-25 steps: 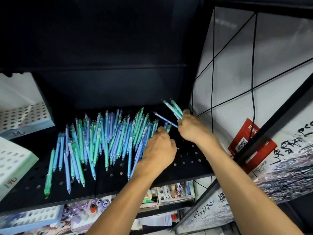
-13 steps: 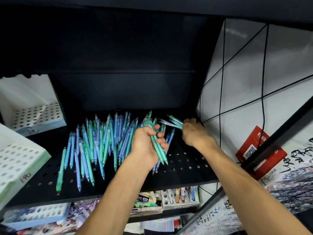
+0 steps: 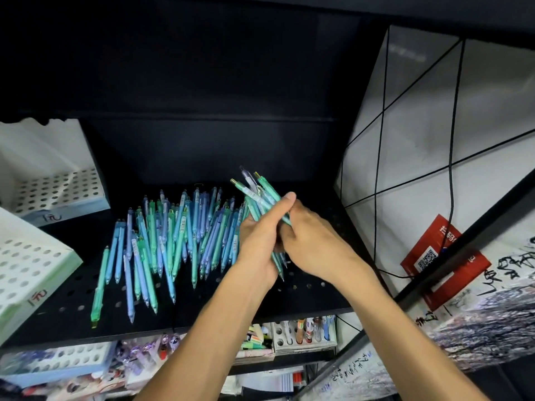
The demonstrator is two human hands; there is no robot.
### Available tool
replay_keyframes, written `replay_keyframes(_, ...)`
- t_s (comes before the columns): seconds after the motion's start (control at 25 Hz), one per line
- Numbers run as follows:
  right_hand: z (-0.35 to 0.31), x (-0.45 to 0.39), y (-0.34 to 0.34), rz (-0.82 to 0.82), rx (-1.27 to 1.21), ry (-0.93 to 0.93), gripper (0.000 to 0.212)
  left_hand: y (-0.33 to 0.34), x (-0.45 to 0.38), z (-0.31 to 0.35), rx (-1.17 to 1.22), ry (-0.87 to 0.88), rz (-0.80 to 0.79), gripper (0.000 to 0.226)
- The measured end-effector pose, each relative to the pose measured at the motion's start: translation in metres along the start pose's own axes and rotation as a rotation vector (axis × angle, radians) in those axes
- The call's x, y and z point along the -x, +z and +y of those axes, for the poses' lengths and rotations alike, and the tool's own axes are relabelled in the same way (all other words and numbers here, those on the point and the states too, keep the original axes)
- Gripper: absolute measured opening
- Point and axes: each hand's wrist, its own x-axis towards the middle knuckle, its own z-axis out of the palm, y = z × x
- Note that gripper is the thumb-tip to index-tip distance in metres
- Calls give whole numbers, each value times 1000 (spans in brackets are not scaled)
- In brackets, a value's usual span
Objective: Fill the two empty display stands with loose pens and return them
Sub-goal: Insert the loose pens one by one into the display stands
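Now clasped together, left hand and right hand, fingers curled tight round one merged bundle of pens, raised since a moment ago: gathering underway, filling not yet begun. Teal and blue loose pens heaped mid-shelf just left; two empty perforated display stands far left.
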Motion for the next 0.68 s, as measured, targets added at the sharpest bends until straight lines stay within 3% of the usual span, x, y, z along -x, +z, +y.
replay_keyframes(0.16,-1,4,-12,-149,-204,-50,23,-17,-8,12,123,8,26,27)
replay_keyframes(0.2,4,3,-15,-113,-295,-33,21,-22,-11,15,131,7,39,24)
replay_keyframes(0.28,24,-7,-16,109,-375,72,14,-31,-15,21,143,14,84,18)
replay_keyframes(0.36,46,-18,-3,227,-192,192,20,-38,-14,26,133,21,106,23)
replay_keyframes(0.48,56,-21,26,89,21,242,27,-44,-13,30,102,30,47,36)
replay_keyframes(0.6,60,-19,30,129,36,241,29,-45,-9,32,130,59,-24,14)
replay_keyframes(0.68,67,-16,21,198,-31,264,29,-39,-5,33,121,87,-76,16)
